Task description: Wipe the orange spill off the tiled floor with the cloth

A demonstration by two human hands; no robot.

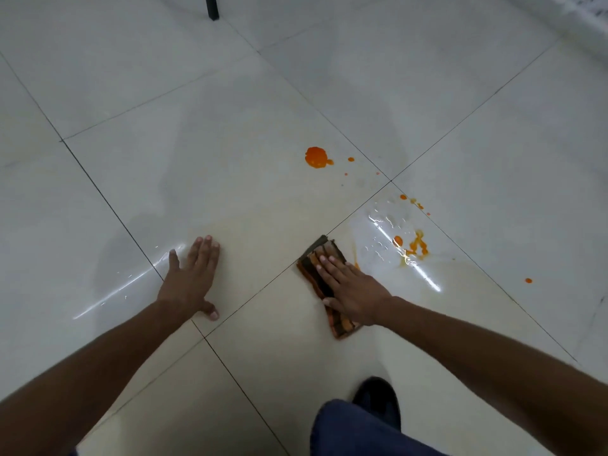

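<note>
My right hand [353, 291] presses flat on a folded dark cloth [314, 260] stained orange, lying on the pale tiled floor [263, 199]. An orange blob [316, 157] sits on the tile beyond the cloth. To the cloth's right a wet smear holds orange patches [418, 246], with smaller drops [411, 200] farther off and one lone drop [528, 280] at the right. My left hand [194, 274] rests palm down on the floor to the left, fingers spread, holding nothing.
A dark furniture leg [212, 6] stands at the top. My knee in blue trousers [355, 429] and a dark shoe [378, 398] are at the bottom. Wet glare streaks [131, 284] lie left of my left hand.
</note>
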